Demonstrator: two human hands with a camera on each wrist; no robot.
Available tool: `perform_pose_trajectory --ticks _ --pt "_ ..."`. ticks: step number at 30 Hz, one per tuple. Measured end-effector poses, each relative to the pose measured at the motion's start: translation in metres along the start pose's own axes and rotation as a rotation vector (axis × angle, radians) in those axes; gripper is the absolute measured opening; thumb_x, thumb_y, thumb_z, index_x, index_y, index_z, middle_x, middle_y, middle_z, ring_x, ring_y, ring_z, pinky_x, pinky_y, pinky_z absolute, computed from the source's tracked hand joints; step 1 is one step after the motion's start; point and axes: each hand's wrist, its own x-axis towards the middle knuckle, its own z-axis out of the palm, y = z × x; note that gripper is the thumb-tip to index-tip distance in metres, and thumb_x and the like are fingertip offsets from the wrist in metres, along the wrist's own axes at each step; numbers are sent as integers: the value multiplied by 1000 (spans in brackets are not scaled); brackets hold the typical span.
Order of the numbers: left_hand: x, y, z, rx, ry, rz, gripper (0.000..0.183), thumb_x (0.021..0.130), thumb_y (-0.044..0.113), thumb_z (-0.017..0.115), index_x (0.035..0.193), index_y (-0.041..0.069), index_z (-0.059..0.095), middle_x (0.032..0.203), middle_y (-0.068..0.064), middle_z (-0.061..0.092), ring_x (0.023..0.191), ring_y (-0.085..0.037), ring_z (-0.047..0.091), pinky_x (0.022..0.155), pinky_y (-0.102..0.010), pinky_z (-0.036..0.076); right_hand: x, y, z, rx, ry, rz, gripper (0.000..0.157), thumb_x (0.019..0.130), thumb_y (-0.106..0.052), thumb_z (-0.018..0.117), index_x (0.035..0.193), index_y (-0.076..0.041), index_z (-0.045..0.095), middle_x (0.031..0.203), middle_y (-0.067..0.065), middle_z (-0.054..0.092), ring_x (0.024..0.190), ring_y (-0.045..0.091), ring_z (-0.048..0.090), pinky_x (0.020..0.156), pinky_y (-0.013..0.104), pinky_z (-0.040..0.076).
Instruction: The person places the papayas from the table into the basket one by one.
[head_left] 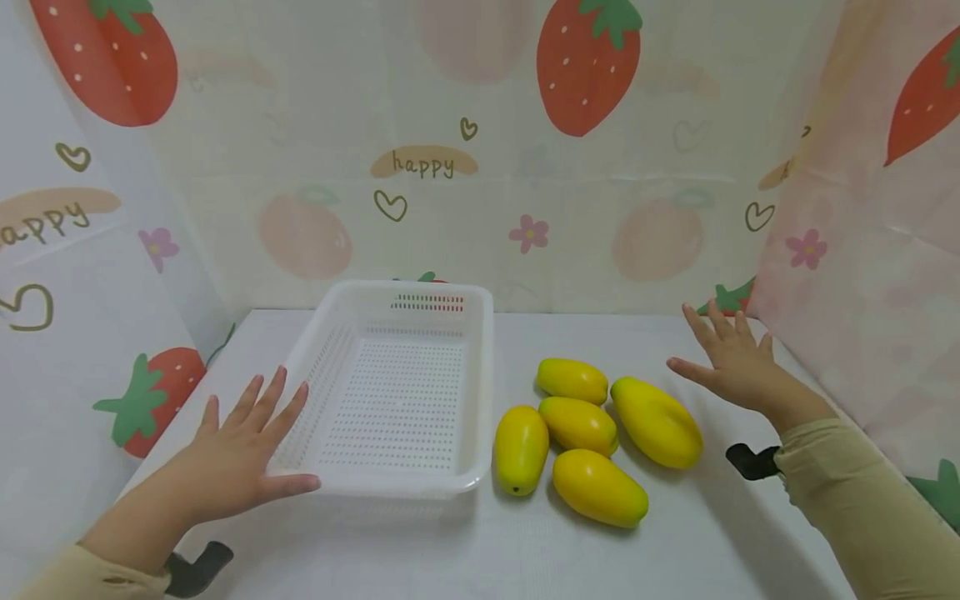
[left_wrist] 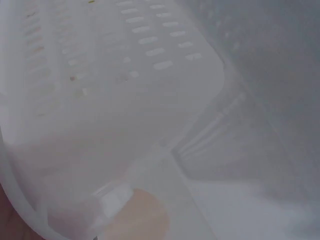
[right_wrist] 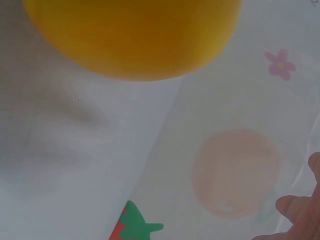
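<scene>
Yellow fruit (head_left: 656, 423), rightmost of five, lies toward the table's (head_left: 525, 550) right edge, left of the nearer right hand (head_left: 738, 367); its long axis slants toward the far left corner. Both hands are empty, fingers wide, the left hand (head_left: 232, 458) by the basket (head_left: 375, 482).

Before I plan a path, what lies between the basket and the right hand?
In the head view, five yellow fruits lie between the basket and the right hand.

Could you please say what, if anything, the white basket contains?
No item shows in the white basket, whose perforated floor looks bare; the left hand covers part of its near-left corner.
</scene>
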Motion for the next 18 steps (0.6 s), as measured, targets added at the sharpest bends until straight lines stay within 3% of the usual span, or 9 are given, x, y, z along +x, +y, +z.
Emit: perform_pose_trajectory --ticks 8,18 --pt "2 -3 3 -71 -2 30 112 72 76 48 145 0 11 150 -24 1 136 -43 4 102 -65 6 1 1 6 13 -17 4 90 87 -63 41 145 -24 -16 147 24 -19 126 55 -19 85 77 -10" --pt "3 -5 5 -52 5 33 117 71 77 47 142 -8 12 150 -26 2 137 -41 1 103 -64 6 1 -4 6 26 -25 5 90 87 -62 41 145 -22 -15 147 25 -18 126 54 -20 85 77 -10"
